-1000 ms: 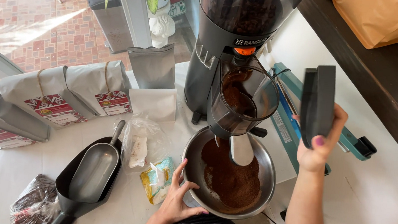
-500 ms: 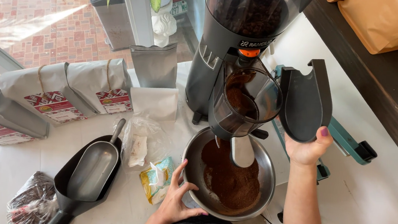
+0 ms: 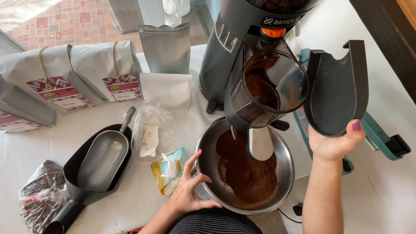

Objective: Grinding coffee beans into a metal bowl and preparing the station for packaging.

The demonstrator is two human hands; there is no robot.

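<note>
Fingers (image 3: 351, 128) grip matte black lid (image 3: 337, 88), apparently plastic.

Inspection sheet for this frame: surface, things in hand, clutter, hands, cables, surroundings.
Surface: white table, bare at right.
Things in hand: steel bowl of brown grounds under the grinder; dark lid held up.
Clutter: metal scoop lying in a black scoop; small packets; grey bags; teal sealer.
Hands: left hand on the bowl's rim; right hand grips the lid.
Cables: black cable beside the bowl.
Surroundings: tiled floor beyond glass.
</note>
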